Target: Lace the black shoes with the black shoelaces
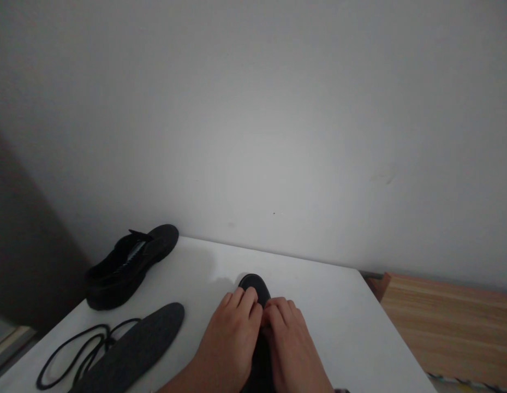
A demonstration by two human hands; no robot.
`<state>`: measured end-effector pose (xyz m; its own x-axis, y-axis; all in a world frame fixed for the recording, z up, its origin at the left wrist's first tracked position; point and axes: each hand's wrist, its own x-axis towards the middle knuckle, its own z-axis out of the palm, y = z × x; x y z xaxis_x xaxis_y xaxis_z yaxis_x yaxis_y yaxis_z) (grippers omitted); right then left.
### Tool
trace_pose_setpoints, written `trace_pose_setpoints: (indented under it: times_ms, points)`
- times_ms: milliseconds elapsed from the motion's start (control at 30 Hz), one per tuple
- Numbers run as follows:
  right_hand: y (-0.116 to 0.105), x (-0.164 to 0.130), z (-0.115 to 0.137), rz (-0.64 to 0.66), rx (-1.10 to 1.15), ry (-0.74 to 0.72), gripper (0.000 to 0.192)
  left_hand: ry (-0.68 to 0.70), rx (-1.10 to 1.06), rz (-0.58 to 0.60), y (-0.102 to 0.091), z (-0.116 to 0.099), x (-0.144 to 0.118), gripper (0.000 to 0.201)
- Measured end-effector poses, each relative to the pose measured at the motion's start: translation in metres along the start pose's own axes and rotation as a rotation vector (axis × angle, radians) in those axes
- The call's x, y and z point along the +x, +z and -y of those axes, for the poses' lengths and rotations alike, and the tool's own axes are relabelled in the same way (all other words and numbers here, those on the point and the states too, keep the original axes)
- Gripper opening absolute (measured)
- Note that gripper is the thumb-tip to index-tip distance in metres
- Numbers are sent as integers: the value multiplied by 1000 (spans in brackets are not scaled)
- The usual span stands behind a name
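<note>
Near the front of the white table, a black shoe (255,285) points its rounded toe toward the wall. My left hand (234,333) lies over its left side with the fingers curled onto the upper. From the right, my right hand (289,339) grips it too, its bent fingers meeting those of the left hand near the middle. Both hands hide most of the upper, including whatever the fingertips pinch. To the left of my left hand are a dark grey insole (142,346) and a loose black shoelace (87,349), partly under the insole.
Another black shoe (122,267) without visible laces stands at the table's back left corner by the wall. The white table (330,305) ends at the right beside a lower wood-grain surface (449,327). A pale wall (278,136) rises behind.
</note>
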<state>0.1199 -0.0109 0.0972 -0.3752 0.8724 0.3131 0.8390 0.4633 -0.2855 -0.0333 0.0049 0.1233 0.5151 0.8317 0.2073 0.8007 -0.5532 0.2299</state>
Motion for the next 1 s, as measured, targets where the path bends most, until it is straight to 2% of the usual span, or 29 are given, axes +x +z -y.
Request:
trace_pose_setpoints:
  times_ms: [67, 133, 233, 333, 400, 467, 533, 667, 733, 767, 867, 1000]
  points:
    - [-11, 0, 1, -79, 290, 28, 22, 2, -200, -126, -13, 1, -2, 23]
    - [-26, 2, 4, -181, 610, 71, 16, 0, -506, -255, -26, 4, -3, 23]
    - [-48, 4, 6, -414, 936, 102, 15, -79, -916, -392, -39, 11, -6, 20]
    - [-59, 5, -3, -686, 1102, 120, 7, -189, -1061, -559, -41, 24, -8, 16]
    - [-60, 3, -15, -760, 1083, 177, 6, -244, -1027, -602, -37, 34, -9, 16]
    - [-56, 0, -27, -705, 968, 247, 8, -283, -918, -532, -30, 42, -11, 19]
    - [-51, -4, -36, -584, 853, 285, 11, -294, -776, -358, -22, 47, -12, 21]
    - [-38, -10, -35, -165, 606, 297, 22, -232, -558, -42, -7, 44, -15, 21]
    - [-31, -12, -30, 49, 492, 285, 24, -200, -531, 25, -2, 39, -16, 23]
    - [-28, -12, -27, 114, 463, 279, 23, -193, -531, 41, 0, 37, -16, 24]
    - [-22, -13, -23, 174, 415, 270, 21, -200, -566, 41, 3, 32, -17, 23]
    - [-21, -12, -23, 126, 429, 237, 23, -226, -707, 14, 6, 30, -21, 19]
